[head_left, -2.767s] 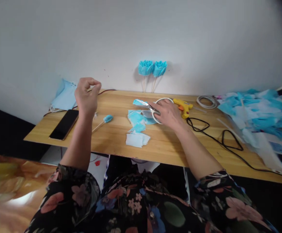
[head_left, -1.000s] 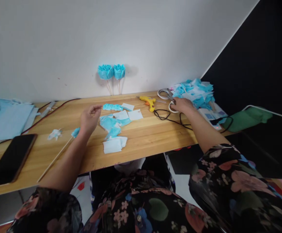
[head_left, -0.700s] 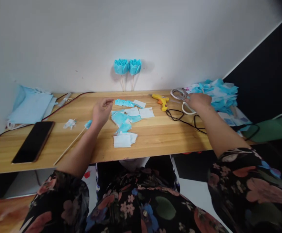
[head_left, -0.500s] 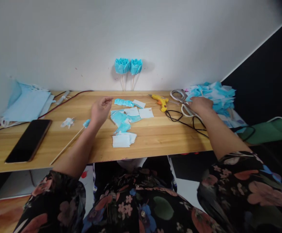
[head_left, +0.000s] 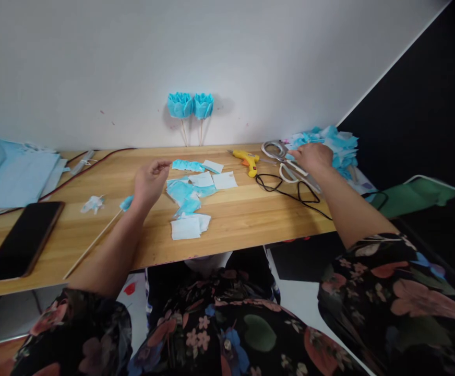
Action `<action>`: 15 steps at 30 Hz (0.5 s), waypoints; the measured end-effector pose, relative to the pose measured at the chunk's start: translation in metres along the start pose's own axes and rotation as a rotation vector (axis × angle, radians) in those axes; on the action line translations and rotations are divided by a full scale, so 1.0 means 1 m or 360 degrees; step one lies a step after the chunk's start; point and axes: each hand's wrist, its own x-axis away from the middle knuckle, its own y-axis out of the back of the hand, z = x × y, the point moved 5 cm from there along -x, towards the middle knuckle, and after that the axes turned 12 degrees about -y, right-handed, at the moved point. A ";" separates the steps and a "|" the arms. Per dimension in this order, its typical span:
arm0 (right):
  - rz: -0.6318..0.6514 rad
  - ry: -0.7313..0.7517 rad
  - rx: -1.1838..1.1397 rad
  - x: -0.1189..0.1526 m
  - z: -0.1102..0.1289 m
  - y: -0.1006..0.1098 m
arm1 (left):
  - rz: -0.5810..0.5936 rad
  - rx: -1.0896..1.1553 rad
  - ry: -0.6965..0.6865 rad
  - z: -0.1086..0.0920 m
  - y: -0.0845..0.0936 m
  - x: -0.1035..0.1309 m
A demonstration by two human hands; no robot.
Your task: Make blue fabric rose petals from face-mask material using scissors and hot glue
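Note:
My left hand (head_left: pixel 151 180) rests over the left-middle of the table, fingers curled in with nothing showing in them. Beneath its wrist lies a wooden stick (head_left: pixel 92 244) with a blue wrapped tip (head_left: pixel 126 203). To its right are cut blue pieces (head_left: pixel 186 196), white pieces (head_left: pixel 186 228) and a gathered blue strip (head_left: pixel 187 165). My right hand (head_left: pixel 314 155) is at the near left side of a heap of blue and white scraps (head_left: pixel 340 143), its fingers bent together; what they grip, if anything, is hidden. White-handled scissors (head_left: pixel 289 173) lie just below it.
A yellow glue gun (head_left: pixel 247 160) with a black cord (head_left: pixel 282 190) and a tape roll (head_left: pixel 274 150) lie right of centre. Two blue flowers on sticks (head_left: pixel 190 106) lean on the wall. A phone (head_left: pixel 23 240) and blue face masks (head_left: pixel 16 172) occupy the left.
The view has turned slightly right, shifting everything leftward. My right hand has lifted a little at the scrap heap. My left hand keeps nearly the same place and pose.

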 end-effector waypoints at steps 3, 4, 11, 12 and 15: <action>0.0122 0.0077 0.0023 0.003 -0.004 -0.011 | 0.0007 -0.0034 0.0044 -0.005 0.000 0.000; 0.0162 0.0107 0.0031 0.004 -0.005 -0.016 | 0.0006 -0.0048 0.0056 -0.007 0.001 0.001; 0.0275 0.0167 0.0083 0.018 0.003 -0.033 | 0.0013 -0.0020 0.0068 -0.007 0.000 0.002; 0.0289 0.0176 0.0082 0.020 0.005 -0.031 | 0.0017 -0.0010 0.0072 -0.006 0.000 0.002; 0.0262 0.0150 0.0088 0.023 0.010 -0.022 | 0.0027 -0.0001 0.0088 -0.003 -0.001 0.003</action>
